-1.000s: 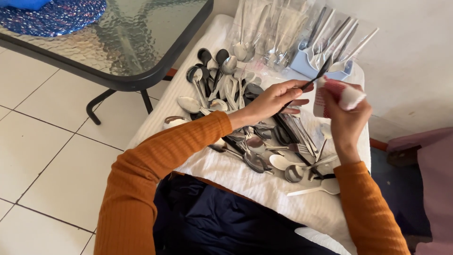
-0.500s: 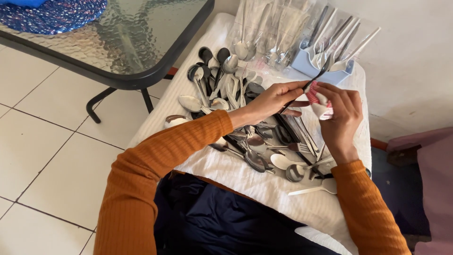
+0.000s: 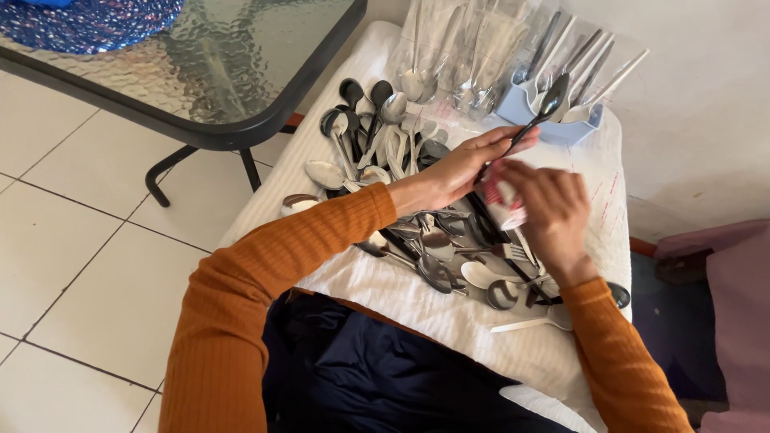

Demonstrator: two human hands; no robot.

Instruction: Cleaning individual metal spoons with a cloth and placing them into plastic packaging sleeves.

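1. While the left hand [image 3: 461, 164] pinches a dark-bowled spoon [image 3: 539, 116] by its handle and holds it up over the middle of the white cloth [image 3: 417, 301], the right hand [image 3: 549, 208] is curled shut around a small red-and-white wad [image 3: 504, 204] pressed low against that handle — a wiping grip, by the look of it.
2. Just under both hands lies the loose heap of spoons and forks [image 3: 449, 240], many pieces spread across the cloth; judging by that, plenty is left to handle.
3. Farther off, at the far edge, a pale blue holder [image 3: 553, 120] already stands with several pieces upright in it, and clear bags of cutlery [image 3: 465, 60] lie to its left — so some of the work looks done.
4. To the far left, a glass-topped table [image 3: 200, 72] overhangs the tiled floor [image 3: 72, 265].
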